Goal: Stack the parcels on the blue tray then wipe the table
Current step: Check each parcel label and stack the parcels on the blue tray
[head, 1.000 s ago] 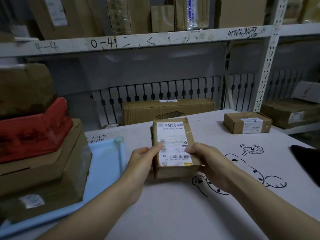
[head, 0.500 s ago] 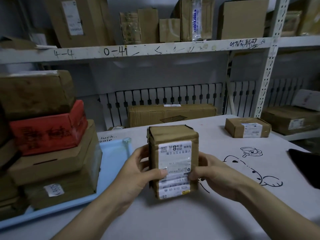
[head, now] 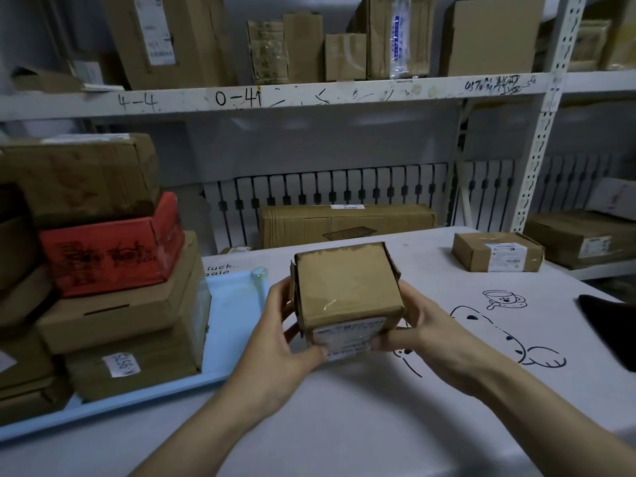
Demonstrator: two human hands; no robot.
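Observation:
I hold a taped brown parcel [head: 346,290] above the white table [head: 344,425], its white label facing me at the bottom edge. My left hand [head: 285,339] grips its left side and my right hand [head: 423,325] grips its right side, thumbs on the label edge. To the left lies the blue tray [head: 234,304], bearing a stack of brown cartons and a red box [head: 110,249]. Another small labelled parcel [head: 497,252] sits on the table at the back right.
A dark cloth [head: 612,325] lies at the table's right edge. A long carton [head: 344,223] stands behind the table against the shelf rack. A white shelf [head: 275,96] with several boxes runs overhead. More cartons [head: 581,237] rest on a lower shelf at right.
Both hands have lifted the parcel off the table and tipped it toward me, so its plain brown face now points up and the label has turned to the near edge.

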